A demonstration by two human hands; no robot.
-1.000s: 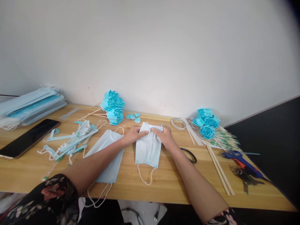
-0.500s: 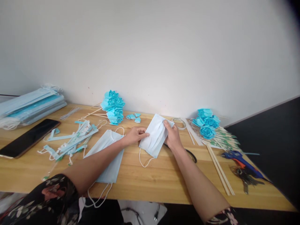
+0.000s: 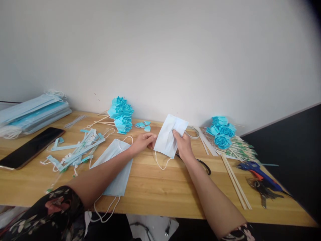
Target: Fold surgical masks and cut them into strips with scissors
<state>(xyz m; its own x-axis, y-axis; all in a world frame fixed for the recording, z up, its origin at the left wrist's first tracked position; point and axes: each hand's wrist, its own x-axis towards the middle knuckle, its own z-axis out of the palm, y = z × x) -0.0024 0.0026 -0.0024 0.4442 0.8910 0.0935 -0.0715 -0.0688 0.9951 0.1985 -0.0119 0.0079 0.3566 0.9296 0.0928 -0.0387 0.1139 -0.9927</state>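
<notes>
While the right hand (image 3: pixel 184 145) holds one mask (image 3: pixel 166 135), one phone (image 3: pixel 31 147) lies leftward.

The face mask (image 3: pixel 165 136) is a pale blue, near-white rectangular sheet with creases running lengthwise. A white ear loop (image 3: pixel 163 168) hangs in a slack curve from the lower short edge. The mask is oriented with its long axis slanted, upper end toward the right, and is gripped at its right edge by the right hand (image 3: pixel 184 144). Contact between its left edge and the left hand (image 3: pixel 144 143) cannot be confirmed.
</notes>
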